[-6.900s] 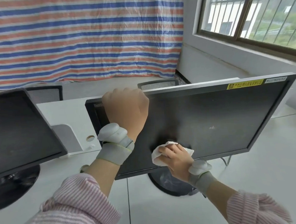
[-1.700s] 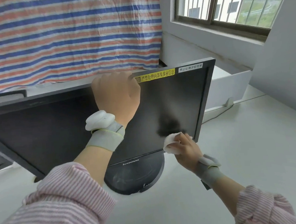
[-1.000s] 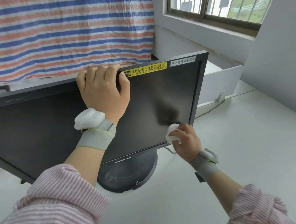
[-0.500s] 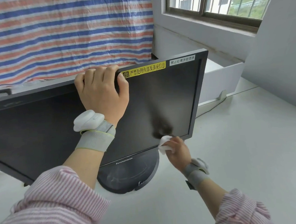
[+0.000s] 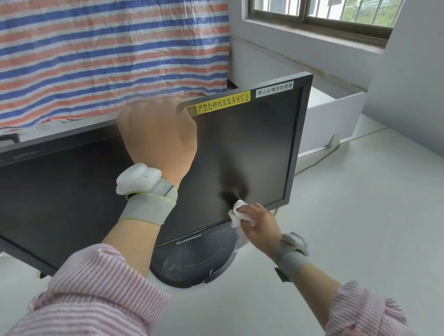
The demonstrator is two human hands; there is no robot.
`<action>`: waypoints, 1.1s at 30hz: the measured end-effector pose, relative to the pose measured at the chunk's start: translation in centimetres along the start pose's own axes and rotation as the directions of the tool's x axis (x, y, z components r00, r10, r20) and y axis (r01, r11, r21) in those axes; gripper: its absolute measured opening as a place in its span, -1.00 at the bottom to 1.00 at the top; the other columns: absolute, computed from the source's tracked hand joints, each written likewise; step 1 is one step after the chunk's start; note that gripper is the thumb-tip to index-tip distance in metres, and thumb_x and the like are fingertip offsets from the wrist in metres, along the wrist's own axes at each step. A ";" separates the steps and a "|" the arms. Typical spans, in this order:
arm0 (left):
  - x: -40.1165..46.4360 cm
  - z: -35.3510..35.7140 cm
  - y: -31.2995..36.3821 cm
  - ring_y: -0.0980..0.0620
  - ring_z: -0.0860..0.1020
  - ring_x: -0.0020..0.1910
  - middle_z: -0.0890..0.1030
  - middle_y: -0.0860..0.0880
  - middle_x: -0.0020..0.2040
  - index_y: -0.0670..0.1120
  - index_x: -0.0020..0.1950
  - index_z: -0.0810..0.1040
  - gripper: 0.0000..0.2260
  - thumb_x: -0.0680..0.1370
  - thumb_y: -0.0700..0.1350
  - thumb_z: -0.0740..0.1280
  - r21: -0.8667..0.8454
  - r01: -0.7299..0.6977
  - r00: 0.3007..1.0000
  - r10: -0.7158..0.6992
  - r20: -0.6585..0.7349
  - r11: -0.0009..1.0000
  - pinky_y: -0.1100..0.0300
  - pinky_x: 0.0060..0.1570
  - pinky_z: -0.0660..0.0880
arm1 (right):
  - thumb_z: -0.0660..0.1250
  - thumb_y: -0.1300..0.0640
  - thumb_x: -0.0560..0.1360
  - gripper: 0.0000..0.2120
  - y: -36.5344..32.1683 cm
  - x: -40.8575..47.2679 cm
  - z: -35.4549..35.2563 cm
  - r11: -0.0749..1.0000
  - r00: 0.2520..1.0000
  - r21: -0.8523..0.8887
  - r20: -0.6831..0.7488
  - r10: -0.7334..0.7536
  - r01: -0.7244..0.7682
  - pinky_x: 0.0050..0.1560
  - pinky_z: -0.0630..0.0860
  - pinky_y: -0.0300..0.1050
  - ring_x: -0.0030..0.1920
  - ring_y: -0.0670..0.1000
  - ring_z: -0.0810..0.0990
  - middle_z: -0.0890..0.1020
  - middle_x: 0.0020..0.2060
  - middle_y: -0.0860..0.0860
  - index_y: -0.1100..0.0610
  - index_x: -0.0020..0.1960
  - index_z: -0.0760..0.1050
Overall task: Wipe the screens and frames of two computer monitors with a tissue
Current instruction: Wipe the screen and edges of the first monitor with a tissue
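A black monitor with a yellow label on its top frame stands on a round black base on the white desk. My left hand grips the monitor's top edge, fingers curled over the back. My right hand holds a crumpled white tissue pressed against the lower right part of the screen, just above the bottom frame. The second monitor is out of view.
The white desk stretches to the right. A white partition stands behind the monitor, with a cable along its foot. A striped tarp hangs at the back, and a barred window is at the upper right.
My right hand has slid the tissue leftward along the lower part of the screen, from the right corner toward the middle. My left hand stays on the top edge.
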State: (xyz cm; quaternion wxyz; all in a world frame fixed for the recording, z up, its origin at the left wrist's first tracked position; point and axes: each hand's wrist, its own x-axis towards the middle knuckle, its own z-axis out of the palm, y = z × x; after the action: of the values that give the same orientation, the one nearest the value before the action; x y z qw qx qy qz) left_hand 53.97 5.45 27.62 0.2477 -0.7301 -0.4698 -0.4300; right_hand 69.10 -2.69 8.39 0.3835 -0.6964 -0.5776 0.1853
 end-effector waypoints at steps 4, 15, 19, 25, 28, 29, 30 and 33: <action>0.0 -0.2 -0.2 -0.13 0.54 0.03 0.63 -0.10 0.00 -0.11 0.12 0.54 -0.69 0.57 0.02 0.12 -0.009 -0.002 1.000 0.003 0.028 1.000 -0.04 0.18 0.33 | 0.18 0.19 0.33 -0.66 1.4 0.4 -3.6 0.989 0.942 0.082 -0.302 0.145 -0.126 -0.08 0.34 -0.19 -0.04 0.22 0.57 0.59 -0.04 0.24 0.30 0.02 0.55; -8.5 -1.7 -0.6 -0.14 0.37 0.35 0.50 -0.18 0.29 -0.14 0.22 0.49 -0.65 0.45 -0.13 0.25 -0.171 -0.181 0.982 0.187 0.017 0.968 -0.14 0.38 0.18 | 0.19 0.29 0.50 -0.79 1.4 2.2 -3.0 0.947 0.891 0.091 -0.322 0.321 -0.309 0.01 0.37 -0.06 0.08 0.26 0.49 0.53 0.11 0.21 0.23 0.12 0.45; -15.9 0.3 -2.8 -0.12 0.59 -0.07 0.63 -0.09 -0.06 -0.15 -0.06 0.58 -0.76 0.40 -0.17 0.18 -0.460 -0.251 0.805 0.447 0.389 0.852 0.09 0.00 0.38 | 0.19 0.32 0.50 -0.76 0.8 1.7 -1.8 0.935 0.876 0.092 -0.330 0.352 -0.342 0.04 0.37 -0.05 0.12 0.27 0.47 0.52 0.14 0.24 0.27 0.15 0.43; -22.6 1.9 -12.0 -0.13 0.53 -0.06 0.57 -0.15 -0.04 -0.14 -0.13 0.49 -0.81 0.58 -0.15 0.13 0.068 0.637 0.003 -0.090 0.996 0.768 0.19 -0.18 0.43 | 0.17 0.32 0.51 -0.79 -2.5 0.5 1.0 0.913 0.839 0.139 -0.361 0.407 -0.383 -0.03 0.33 -0.15 0.00 0.20 0.49 0.56 -0.02 0.19 0.27 0.11 0.48; -24.9 0.8 -18.5 0.00 0.34 -0.41 0.40 -0.05 -0.30 -0.06 -0.29 0.32 -0.79 0.56 -0.18 0.15 0.342 0.808 -0.252 -0.244 0.936 0.479 0.30 -0.50 0.16 | 0.15 0.28 0.55 -0.82 -4.5 -0.3 2.7 0.921 0.854 0.155 -0.345 0.390 -0.358 -0.23 0.21 -0.32 -0.16 0.08 0.37 0.46 -0.18 0.07 0.28 0.05 0.50; -25.6 0.3 -20.9 0.03 0.31 -0.43 0.39 -0.04 -0.32 -0.06 -0.28 0.32 -0.79 0.57 -0.18 0.16 0.384 0.842 -0.288 -0.286 0.914 0.379 0.29 -0.46 0.15 | 0.16 0.27 0.55 -0.83 -5.1 -0.6 3.9 0.924 0.856 0.146 -0.348 0.382 -0.353 -0.23 0.20 -0.31 -0.16 0.10 0.38 0.46 -0.18 0.07 0.29 0.04 0.50; -26.1 -0.2 -22.9 0.02 0.33 -0.41 0.41 -0.06 -0.29 -0.08 -0.25 0.35 -0.80 0.58 -0.19 0.16 0.406 0.869 -0.307 -0.335 0.891 0.282 0.28 -0.41 0.19 | 0.17 0.28 0.55 -0.83 -5.8 -0.9 4.8 0.930 0.864 0.124 -0.344 0.368 -0.346 -0.20 0.22 -0.28 -0.14 0.13 0.41 0.48 -0.17 0.09 0.31 0.04 0.50; -26.4 -1.3 -27.0 -0.11 0.45 -0.16 0.46 -0.18 -0.05 -0.18 -0.01 0.43 -0.91 0.58 -0.23 0.15 0.318 0.927 -0.189 -0.486 0.853 0.198 0.10 -0.11 0.42 | 0.21 0.32 0.51 -0.84 -7.4 -1.1 7.9 0.938 0.881 0.078 -0.325 0.345 -0.339 -0.18 0.23 -0.19 -0.02 0.28 0.51 0.60 -0.06 0.25 0.30 0.05 0.50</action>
State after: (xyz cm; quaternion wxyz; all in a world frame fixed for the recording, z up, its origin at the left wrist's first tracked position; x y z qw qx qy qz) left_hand 24.16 3.70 4.43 -0.5019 -0.4247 -0.7388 -0.1480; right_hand 58.37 -0.93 8.67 0.4433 -0.8049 -0.3707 0.1349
